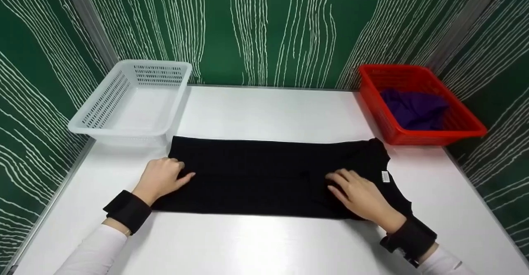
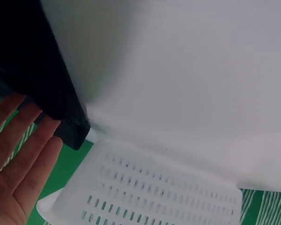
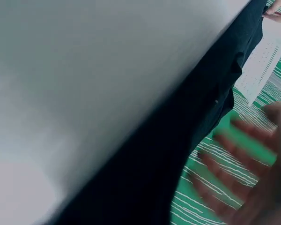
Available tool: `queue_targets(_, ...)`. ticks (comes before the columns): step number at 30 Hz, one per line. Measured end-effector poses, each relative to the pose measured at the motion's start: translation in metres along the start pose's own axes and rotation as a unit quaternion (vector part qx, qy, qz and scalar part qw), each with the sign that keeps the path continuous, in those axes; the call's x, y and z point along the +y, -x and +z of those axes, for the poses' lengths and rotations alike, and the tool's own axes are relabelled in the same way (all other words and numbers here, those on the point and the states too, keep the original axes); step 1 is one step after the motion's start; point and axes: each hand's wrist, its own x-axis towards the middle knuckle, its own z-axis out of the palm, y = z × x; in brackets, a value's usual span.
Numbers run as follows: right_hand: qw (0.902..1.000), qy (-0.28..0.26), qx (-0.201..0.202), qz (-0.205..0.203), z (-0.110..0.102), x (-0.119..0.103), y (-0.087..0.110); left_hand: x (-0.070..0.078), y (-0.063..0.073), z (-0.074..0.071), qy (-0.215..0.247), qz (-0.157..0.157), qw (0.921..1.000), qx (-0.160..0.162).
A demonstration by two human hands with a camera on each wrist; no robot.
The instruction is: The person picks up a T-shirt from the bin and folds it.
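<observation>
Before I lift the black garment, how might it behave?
The black garment will likely flop rather than hold shape: its edge looks wavy in the right wrist view. It is probably light, lying thin on the white table. Being flat, it should probably bunch rather than roll.

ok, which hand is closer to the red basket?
Right. The right hand is at the right half of the black garment, left of the red basket and nearer the camera; the left hand is far left, at the garment's left edge.
</observation>
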Motion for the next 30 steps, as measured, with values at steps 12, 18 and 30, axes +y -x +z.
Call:
queue_targets(12, 0.9695, -0.068, -0.173, 0.16, 0.009, 0.016, -0.015, 0.004, -0.035, 0.012, 0.116, -0.066, 0.9683, -0.211)
queue_targets(18, 0.9345, -0.083, -0.268, 0.219, 0.009, 0.025, -0.019, -0.009, -0.036, 0.019, 0.155, -0.094, 0.9402, -0.288)
queue_targets(30, 0.9221, -0.075, -0.304, 0.227, 0.003, 0.032, -0.026, -0.009, -0.04, 0.015, 0.148, -0.115, 0.9279, -0.322)
